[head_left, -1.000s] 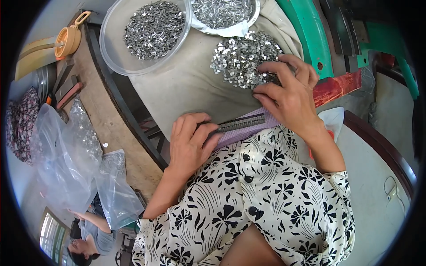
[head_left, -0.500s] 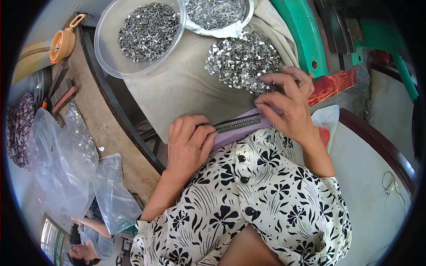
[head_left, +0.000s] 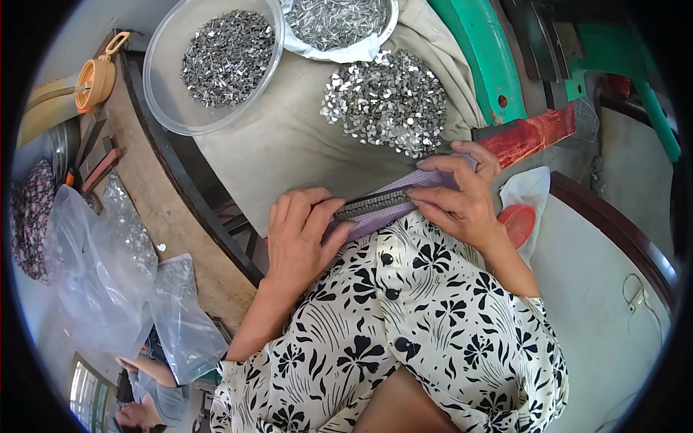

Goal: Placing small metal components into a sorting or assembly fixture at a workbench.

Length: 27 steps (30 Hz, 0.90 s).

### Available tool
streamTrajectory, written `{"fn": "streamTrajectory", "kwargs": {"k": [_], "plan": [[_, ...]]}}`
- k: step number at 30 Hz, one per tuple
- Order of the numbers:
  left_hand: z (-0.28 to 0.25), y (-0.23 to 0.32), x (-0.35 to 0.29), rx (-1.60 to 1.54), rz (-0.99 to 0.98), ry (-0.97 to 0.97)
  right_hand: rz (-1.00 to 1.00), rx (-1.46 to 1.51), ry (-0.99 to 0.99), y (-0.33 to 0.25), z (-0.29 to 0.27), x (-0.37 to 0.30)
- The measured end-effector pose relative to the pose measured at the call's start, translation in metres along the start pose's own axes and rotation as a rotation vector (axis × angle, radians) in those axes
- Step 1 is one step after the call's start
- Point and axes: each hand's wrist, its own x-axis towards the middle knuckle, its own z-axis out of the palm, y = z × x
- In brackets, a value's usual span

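A narrow dark strip with a row of small grey metal pieces along it lies on a purple checked cloth at my lap. At its left end my left hand grips it between thumb and fingers. My right hand has thumb and forefinger pinched at the strip's right end; whatever is between those fingertips is too small to make out. Just beyond the right hand, a pile of small shiny flat metal pieces rests on a beige cloth.
Beyond stand a clear plastic bowl of small metal bits and a round basin of thin metal pins. Green machinery is at the far right, a red dish nearer. Plastic bags lie left; another person sits lower left.
My right hand has come from the edge of the metal pile down to the strip's right end, its thumb and forefinger now pinched there. The left hand stays at the left end.
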Motion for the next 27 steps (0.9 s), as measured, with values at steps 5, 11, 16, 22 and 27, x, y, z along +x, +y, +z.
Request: {"fn": "streamTrajectory", "kwargs": {"k": [5, 11, 16, 22, 27], "plan": [[-0.002, -0.004, -0.0054, 0.036, 0.003, 0.004, 0.001, 0.026, 0.055, 0.0046, -0.0021, -0.0037], [-0.0026, -0.0054, -0.0059, 0.066, 0.049, 0.002, -0.034, -0.039, 0.064, 0.0054, -0.0011, -0.0054], [-0.0031, -0.0065, -0.0064, 0.052, 0.04, 0.009, -0.062, -0.093, 0.052, 0.0022, -0.0007, -0.0064], [-0.0039, -0.0065, -0.007, 0.045, 0.03, 0.006, -0.073, -0.116, 0.067, -0.0012, -0.0027, -0.0022], [-0.0039, -0.0072, -0.0078, 0.045, 0.033, 0.026, -0.063, -0.13, 0.039, -0.0032, -0.0053, 0.0002]]}}
